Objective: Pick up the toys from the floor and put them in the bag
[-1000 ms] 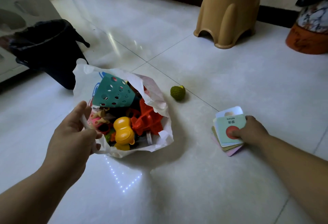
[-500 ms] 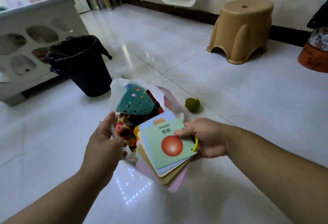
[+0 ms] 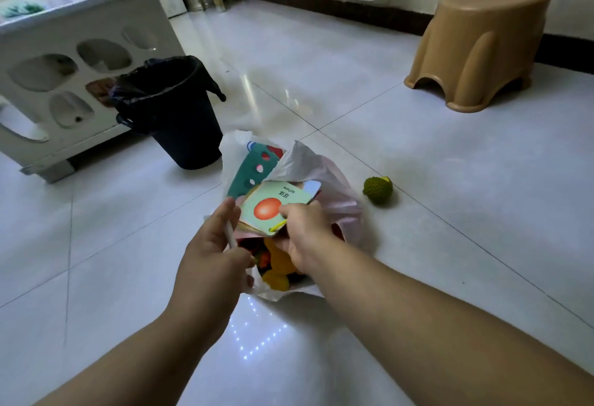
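Left hand (image 3: 209, 254): grips the bag (image 3: 334, 193) rim.
Right hand (image 3: 305, 238): holds cards (image 3: 270, 203) over the bag.
Green toy (image 3: 378, 190): on floor (image 3: 450, 213) beside the bag.

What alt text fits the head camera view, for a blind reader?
A person's right hand holds a ring-bound stack of picture cards over a white plastic bag of toys, whose edge the left hand grips. A green spiky toy lies on the floor beside it; a black bin and tan stool stand beyond.
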Demonstrator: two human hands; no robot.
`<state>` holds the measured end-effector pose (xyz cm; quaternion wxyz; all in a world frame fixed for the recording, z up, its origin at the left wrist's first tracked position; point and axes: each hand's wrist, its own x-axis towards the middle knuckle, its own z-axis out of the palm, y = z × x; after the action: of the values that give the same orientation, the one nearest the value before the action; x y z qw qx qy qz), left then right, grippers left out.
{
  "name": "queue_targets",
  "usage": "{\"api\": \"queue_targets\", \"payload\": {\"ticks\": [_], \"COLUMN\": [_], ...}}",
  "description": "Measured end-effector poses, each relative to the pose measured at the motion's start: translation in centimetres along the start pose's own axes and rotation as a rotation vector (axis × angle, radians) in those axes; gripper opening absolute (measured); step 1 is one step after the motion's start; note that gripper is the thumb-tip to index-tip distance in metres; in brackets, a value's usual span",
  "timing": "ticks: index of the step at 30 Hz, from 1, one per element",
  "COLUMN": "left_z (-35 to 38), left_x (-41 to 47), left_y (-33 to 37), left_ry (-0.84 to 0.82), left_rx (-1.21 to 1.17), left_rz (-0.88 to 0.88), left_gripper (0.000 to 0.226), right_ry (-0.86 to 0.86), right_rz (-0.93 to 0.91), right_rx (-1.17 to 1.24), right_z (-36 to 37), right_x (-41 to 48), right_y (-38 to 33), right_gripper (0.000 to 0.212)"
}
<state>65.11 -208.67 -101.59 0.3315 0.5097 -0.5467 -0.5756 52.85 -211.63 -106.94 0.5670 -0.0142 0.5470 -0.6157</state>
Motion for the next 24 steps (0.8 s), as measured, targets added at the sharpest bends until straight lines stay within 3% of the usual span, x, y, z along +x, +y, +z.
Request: {"api": "queue_targets", "payload": {"ticks": [4,8,12,18,24], "left_z": [-0.4,-1.1,-0.8,-0.2,-0.5], "left_x": [0.8,0.9,0.4,0.6,0.3], "left_y": [0.3,0.1,-0.3,0.3,0.5], "left_ry": [0.017,0.011,0.001,0.030,0.051], "left_rx": [-0.066,-0.090,-0.028,-0.076,-0.042], "left_rz": [0.014,0.012,0.063,0.054,0.017], "left_gripper": [0.080,0.078,0.077,0.078,0.081], "right_ry": [0.067,-0.056,-0.118,-0.130,0.151], "right_rz": [-0.239,-0.454,-0.496,-0.463,-0.770], "right_rx": [-0.345,-0.501,-0.915,-1.315,-1.369], "right_z": [0.9,-0.1,1.8,3.5,-3.2], "right_x": [-2.9,-4.5,-1.4,2.8,0.2], "right_y": [3.2,4.4,2.0,1.6,-1.3], "right_gripper": [0.033,0.036,0.022,0.049,0.077]}}
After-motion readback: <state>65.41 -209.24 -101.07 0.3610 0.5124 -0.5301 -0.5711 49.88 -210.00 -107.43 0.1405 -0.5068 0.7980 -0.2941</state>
